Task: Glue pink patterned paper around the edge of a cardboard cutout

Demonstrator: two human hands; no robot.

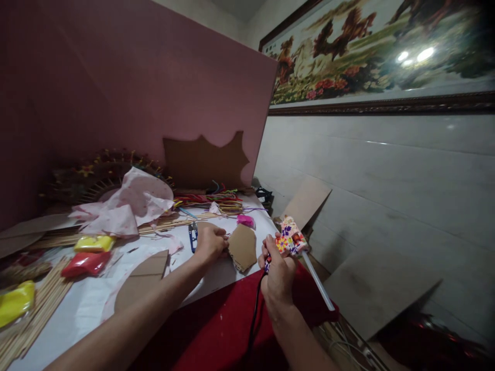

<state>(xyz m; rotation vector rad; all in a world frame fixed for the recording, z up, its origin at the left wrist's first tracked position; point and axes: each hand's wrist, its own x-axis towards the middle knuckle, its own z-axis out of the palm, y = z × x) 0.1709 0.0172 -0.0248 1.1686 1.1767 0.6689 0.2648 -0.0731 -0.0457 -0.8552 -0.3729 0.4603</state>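
My right hand is wrapped round the handle of a flower-patterned glue gun, which has a clear glue stick sticking out toward the lower right. A black cord hangs below that hand. My left hand has its fingers pressed together at the left edge of a brown cardboard piece; what its fingertips hold, if anything, is too small to name. Blue-handled snips lie just left of it. A rounded cardboard piece lies partly behind my left forearm.
Bamboo sticks, yellow and red clay packets and a pink-white cloth are on the left. Colored pipe cleaners and a pink packet lie farther back. Red cloth covers the near edge.
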